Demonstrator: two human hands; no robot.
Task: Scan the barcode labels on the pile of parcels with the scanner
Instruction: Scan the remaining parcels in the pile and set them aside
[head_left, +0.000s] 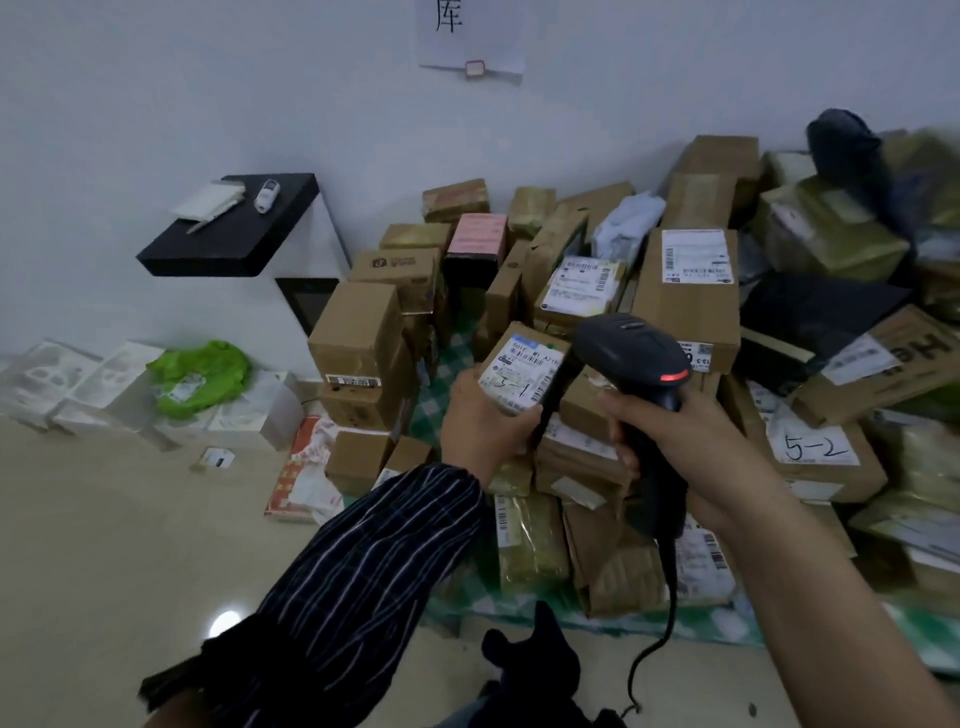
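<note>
Head view.

- Left hand (485, 415), at the end of a dark striped sleeve (374, 561): fingers and thumb curled round the near end of a small cardboard parcel (540, 338), holding it above the heap with its top face up.
- White barcode label (522, 371) covers most of that face; "3-1" is handwritten along its near edge.
- Right hand (670, 431), bare forearm: wrapped tight round the handle of the black scanner (631, 358).
- Scanner head sits just right of the held parcel and hides its right corner; contact cannot be told. A red light glows on the near side of the head.
- Black coiled cable (670, 613) drops from the handle toward the near floor.
- Pile of parcels (685, 291) fills the centre and right, running back to the white wall: mostly brown cartons, some wrapped in yellowish tape, and a few dark bags. Several show white labels.
- Parcel marked "5-2" (815, 447) lies just right of the right hand.
- Green checked cloth (452, 364) shows between the boxes, beneath the pile.
- Far left: black wall shelf (234, 244) carrying a white pad and a small white device.
- Left on the floor: green bag (200, 374) resting among white boxes (78, 384).
- Paper sign (470, 36) hangs on the far wall, above the pile.
</note>
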